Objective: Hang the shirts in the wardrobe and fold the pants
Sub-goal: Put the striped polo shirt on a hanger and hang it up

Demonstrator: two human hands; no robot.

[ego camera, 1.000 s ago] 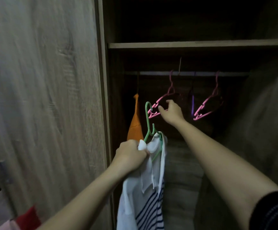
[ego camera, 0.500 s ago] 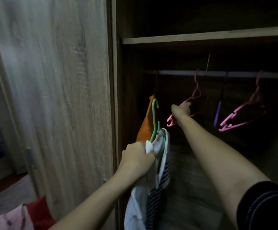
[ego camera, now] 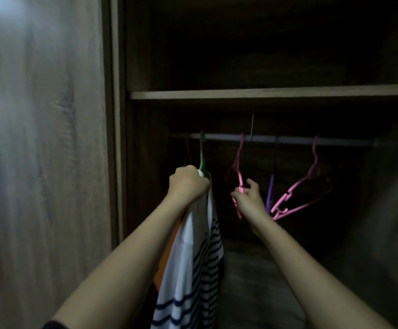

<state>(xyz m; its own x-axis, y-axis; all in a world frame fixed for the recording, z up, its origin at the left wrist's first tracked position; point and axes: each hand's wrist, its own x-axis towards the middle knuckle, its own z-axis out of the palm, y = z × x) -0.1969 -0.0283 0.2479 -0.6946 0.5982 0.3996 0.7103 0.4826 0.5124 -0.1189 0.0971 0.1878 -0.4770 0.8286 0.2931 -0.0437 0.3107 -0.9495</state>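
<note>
The left hand [ego camera: 188, 184] grips the light, limp shirt [ego camera: 193, 257] at its green hanger [ego camera: 202, 153] neck, likely the only stiff hold, while the right hand [ego camera: 249, 198] pinches a pink hanger [ego camera: 239, 162].

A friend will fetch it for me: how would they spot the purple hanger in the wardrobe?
Inside the open wardrobe, find the pale rail under the shelf. Just right of the right hand, which grips a pink hanger, hangs the purple hanger. It is the only purple one, between that and more pink hangers.
</note>
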